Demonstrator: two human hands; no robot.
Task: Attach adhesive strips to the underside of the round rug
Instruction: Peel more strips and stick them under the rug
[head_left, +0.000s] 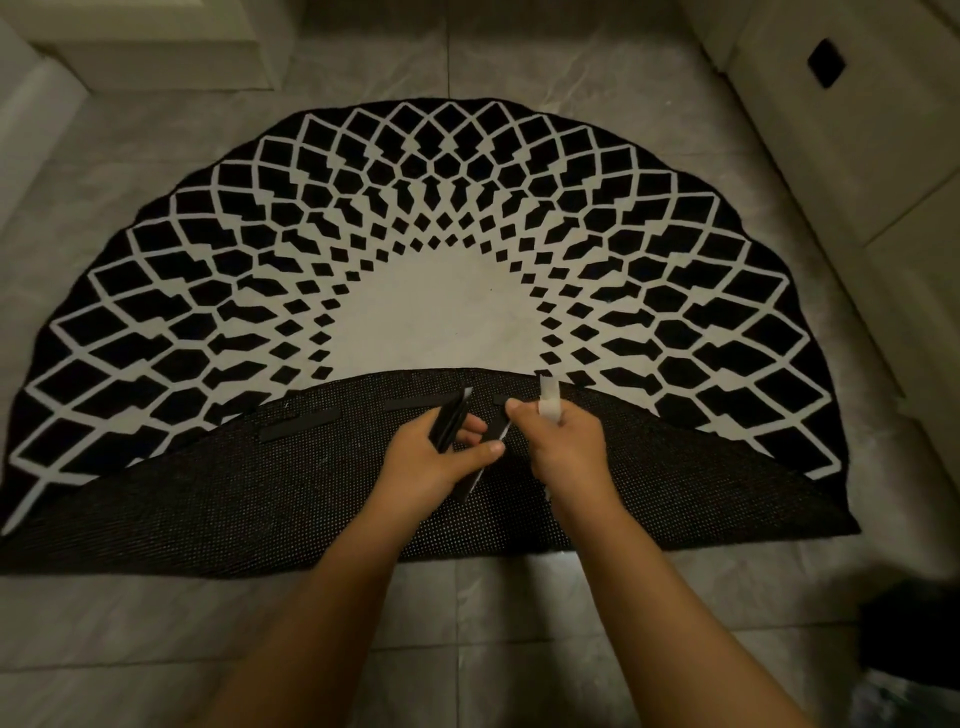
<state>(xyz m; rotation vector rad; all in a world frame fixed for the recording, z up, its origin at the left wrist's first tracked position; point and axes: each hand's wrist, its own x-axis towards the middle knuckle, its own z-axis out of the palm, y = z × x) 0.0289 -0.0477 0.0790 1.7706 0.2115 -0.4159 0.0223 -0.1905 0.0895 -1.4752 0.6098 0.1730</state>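
**Thin strips, floppy rug: pinch the ends and press flat**

Nearest you, your left hand (441, 457) curls its fingers round a small stack of black strips (451, 423), thumb laid across another strip (488, 457) that runs slantwise between your two hands. Your right hand (566, 447) pinches the upper end of that strip with thumb and forefinger, and its remaining fingers are closed on what looks like peeled white backing (549, 400) sticking up at 12 o'clock from the fist.

Both hands hover over the folded-over flap (260, 493) of the rug (441, 301), whose dark, dotted mesh underside faces up. The flap lies towards you, at the 6 o'clock side of the rug; the patterned face spreads away to 12 o'clock on the tiled floor (467, 62).

The strips look light, thin and bendy, so they will likely curl and stick to themselves or to your fingers once bared. Hold one by its two ends only, keep it taut, and lay it down from one end to the other.

One strip (298, 418) already sits on the flap at about 10 o'clock from your left hand, with another (410, 402) just beyond that hand, both near the fold's curved edge.

The rug seems soft and limp but fairly heavy; the flap should stay put unaided. Press firmly, as the mesh texture may grip poorly.
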